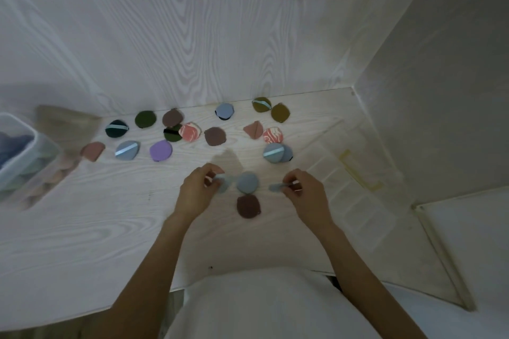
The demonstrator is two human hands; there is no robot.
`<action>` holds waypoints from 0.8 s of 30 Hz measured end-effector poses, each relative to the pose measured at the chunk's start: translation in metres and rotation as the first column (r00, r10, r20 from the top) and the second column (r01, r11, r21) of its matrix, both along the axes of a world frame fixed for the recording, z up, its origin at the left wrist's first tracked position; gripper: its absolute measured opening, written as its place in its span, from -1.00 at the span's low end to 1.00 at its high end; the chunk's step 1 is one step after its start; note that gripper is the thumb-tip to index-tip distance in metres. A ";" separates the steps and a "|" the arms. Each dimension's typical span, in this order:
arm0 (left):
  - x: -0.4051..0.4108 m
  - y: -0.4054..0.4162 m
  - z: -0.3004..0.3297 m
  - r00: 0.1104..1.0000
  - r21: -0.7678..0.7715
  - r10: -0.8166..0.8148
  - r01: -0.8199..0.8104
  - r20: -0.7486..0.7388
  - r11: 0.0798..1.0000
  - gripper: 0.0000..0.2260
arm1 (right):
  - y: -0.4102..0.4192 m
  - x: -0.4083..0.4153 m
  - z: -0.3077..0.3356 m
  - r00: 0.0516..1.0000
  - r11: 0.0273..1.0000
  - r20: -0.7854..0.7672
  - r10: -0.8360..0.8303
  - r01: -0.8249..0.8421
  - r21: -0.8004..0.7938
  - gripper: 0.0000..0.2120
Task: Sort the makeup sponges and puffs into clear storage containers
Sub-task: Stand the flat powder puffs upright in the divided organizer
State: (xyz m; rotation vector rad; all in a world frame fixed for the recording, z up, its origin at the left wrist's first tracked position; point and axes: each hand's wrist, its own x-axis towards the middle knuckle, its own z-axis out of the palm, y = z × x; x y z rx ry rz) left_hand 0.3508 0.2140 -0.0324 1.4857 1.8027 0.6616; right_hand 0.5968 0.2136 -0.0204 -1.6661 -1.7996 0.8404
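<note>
Several flat makeup puffs in green, brown, blue, purple, pink and marbled red lie scattered across the pale wooden table (82,242). My left hand (197,190) pinches a blue-grey puff (223,183) by its edge. My right hand (305,190) pinches another blue-grey puff (276,187), seen edge-on. Between my hands lies a third blue-grey puff (248,182), with a dark brown puff (248,206) just in front of it. A clear storage container (16,151) at the far left holds blue, green and pink puffs.
A clear divided tray or lid (355,201) with a yellowish handle lies on the table's right side. Wood-grain wall panels rise behind and to the right. The table's front edge runs near my white shirt (261,305).
</note>
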 end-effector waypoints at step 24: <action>0.161 0.089 0.012 0.951 0.057 -0.267 0.279 -0.157 0.959 -0.75 | 0.067 0.089 0.031 0.986 0.977 -0.128 -0.105 0.127 0.174 -0.88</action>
